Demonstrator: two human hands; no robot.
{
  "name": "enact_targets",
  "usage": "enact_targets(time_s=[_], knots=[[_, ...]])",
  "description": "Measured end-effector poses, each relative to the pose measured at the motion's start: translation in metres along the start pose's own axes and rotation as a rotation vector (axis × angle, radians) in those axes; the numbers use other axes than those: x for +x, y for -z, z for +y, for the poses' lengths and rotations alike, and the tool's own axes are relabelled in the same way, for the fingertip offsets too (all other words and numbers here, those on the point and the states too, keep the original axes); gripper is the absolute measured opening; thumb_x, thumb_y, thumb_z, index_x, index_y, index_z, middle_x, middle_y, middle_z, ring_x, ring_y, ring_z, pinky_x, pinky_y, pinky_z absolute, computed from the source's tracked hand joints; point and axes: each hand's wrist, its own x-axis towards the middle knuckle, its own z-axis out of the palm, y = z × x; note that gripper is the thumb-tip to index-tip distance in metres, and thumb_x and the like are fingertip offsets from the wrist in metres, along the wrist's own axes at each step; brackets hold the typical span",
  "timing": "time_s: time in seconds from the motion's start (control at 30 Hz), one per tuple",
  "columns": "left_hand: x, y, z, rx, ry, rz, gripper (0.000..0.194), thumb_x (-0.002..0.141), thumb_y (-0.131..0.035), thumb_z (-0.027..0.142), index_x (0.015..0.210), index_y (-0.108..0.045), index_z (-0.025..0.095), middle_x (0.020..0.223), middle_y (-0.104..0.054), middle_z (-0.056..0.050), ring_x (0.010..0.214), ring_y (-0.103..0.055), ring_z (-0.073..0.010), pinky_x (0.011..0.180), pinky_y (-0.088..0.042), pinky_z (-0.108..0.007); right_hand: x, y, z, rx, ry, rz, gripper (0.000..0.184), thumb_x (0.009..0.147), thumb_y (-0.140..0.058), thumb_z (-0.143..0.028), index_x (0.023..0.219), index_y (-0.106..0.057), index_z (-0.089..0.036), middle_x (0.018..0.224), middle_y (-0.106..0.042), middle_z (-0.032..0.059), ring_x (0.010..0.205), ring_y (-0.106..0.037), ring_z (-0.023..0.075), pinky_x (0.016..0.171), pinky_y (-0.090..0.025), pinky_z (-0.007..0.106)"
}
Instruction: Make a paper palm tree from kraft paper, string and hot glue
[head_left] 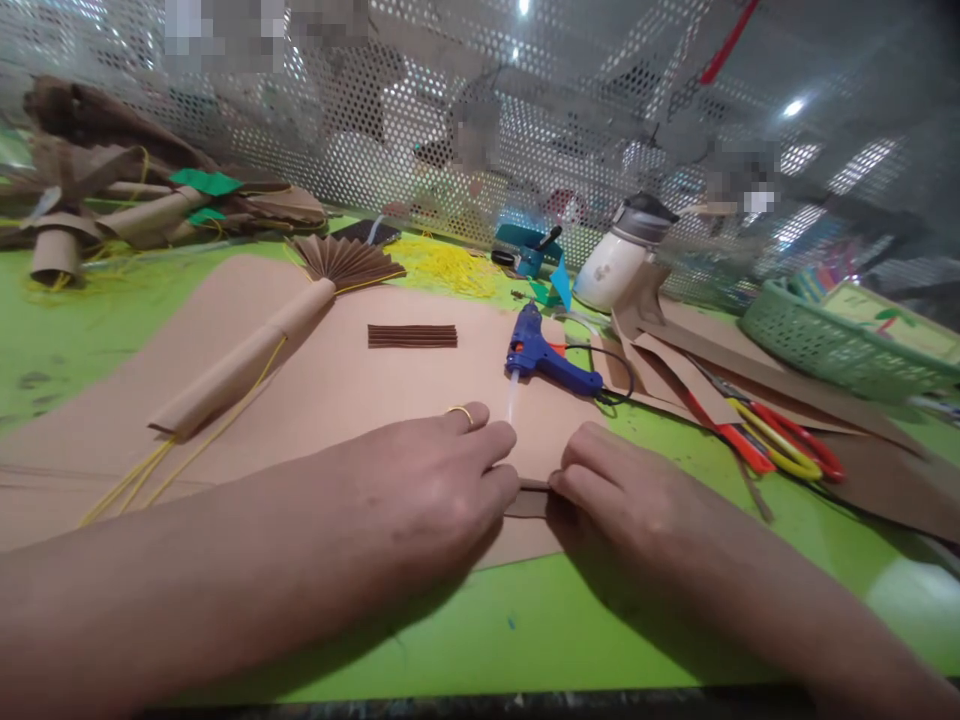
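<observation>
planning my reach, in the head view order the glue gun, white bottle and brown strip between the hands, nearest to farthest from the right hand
From the right hand:
1. Brown strip: just to its left
2. Blue glue gun: ahead, slightly left
3. White bottle: farther back, beyond the glue gun

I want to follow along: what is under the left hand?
A brown strip shows between the left hand and right hand, over the tan sheet. Whatever the left fingers cover is hidden.
</observation>
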Motion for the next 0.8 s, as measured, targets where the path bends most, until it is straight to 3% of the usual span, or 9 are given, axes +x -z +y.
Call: enact_targets(time_s=[0.1, 0.17, 0.4, 0.53, 0.63, 0.8], knots=[[0.000, 0.005, 0.004, 0.049, -0.097, -0.049, 0.022, 0.077, -0.048, 0.002, 0.084, -0.064, 0.016, 0.087, -0.065, -0.009, 0.081, -0.056, -0.0235, 0.076, -0.042, -0.036, 0.000, 0.004, -0.004, -0.070, 0.039, -0.010, 0.015, 0.081, -0.055, -0.003, 0.075, -0.050, -0.016, 0.078, -0.047, 0.0037, 0.071, -0.039, 0.0172, 0.059, -0.029, 0.032], [0.000, 0.005, 0.002, 0.001, -0.061, -0.044, 0.022, 0.077, -0.047, 0.002, 0.082, -0.063, 0.016, 0.086, -0.064, -0.008, 0.079, -0.056, -0.0224, 0.075, -0.043, -0.035, 0.001, 0.004, -0.004, -0.081, 0.048, 0.007, 0.015, 0.082, -0.054, -0.003, 0.074, -0.051, -0.014, 0.077, -0.047, 0.0040, 0.070, -0.039, 0.0168, 0.058, -0.029, 0.032], [0.006, -0.002, -0.016, -0.456, 0.430, -0.045, 0.016, 0.078, -0.045, 0.014, 0.069, -0.059, 0.018, 0.069, -0.056, 0.000, 0.061, -0.047, -0.0126, 0.053, -0.033, -0.023, 0.005, -0.001, 0.001, -0.015, 0.093, 0.197, 0.029, 0.091, -0.041, -0.005, 0.067, -0.055, -0.012, 0.071, -0.046, 0.0060, 0.068, -0.038, 0.0171, 0.058, -0.031, 0.032], [0.009, -0.003, -0.020, -0.733, 0.588, -0.173, 0.035, 0.087, -0.038, 0.036, 0.063, -0.054, 0.017, 0.059, -0.046, 0.002, 0.054, -0.039, -0.0109, 0.049, -0.028, -0.023, 0.008, 0.001, -0.002, -0.028, 0.125, 0.291, 0.033, 0.091, -0.037, -0.003, 0.066, -0.059, -0.009, 0.070, -0.048, 0.0082, 0.068, -0.038, 0.0181, 0.059, -0.032, 0.033], [0.010, -0.002, -0.020, -0.823, 0.662, -0.244, 0.039, 0.086, -0.040, 0.044, 0.059, -0.052, 0.017, 0.055, -0.041, 0.003, 0.053, -0.035, -0.0109, 0.049, -0.027, -0.024, 0.011, 0.002, -0.006, -0.033, 0.152, 0.315, 0.031, 0.090, -0.041, -0.002, 0.066, -0.061, -0.007, 0.068, -0.048, 0.0090, 0.067, -0.037, 0.0181, 0.057, -0.032, 0.033], [0.012, 0.002, -0.019, -0.857, 0.661, -0.268, 0.030, 0.081, -0.045, 0.039, 0.062, -0.057, 0.018, 0.056, -0.043, 0.003, 0.055, -0.035, -0.0117, 0.051, -0.027, -0.024, 0.010, -0.001, -0.005, -0.029, 0.158, 0.371, 0.024, 0.089, -0.044, -0.002, 0.076, -0.064, -0.002, 0.071, -0.053, 0.0117, 0.070, -0.040, 0.0193, 0.059, -0.035, 0.035]])
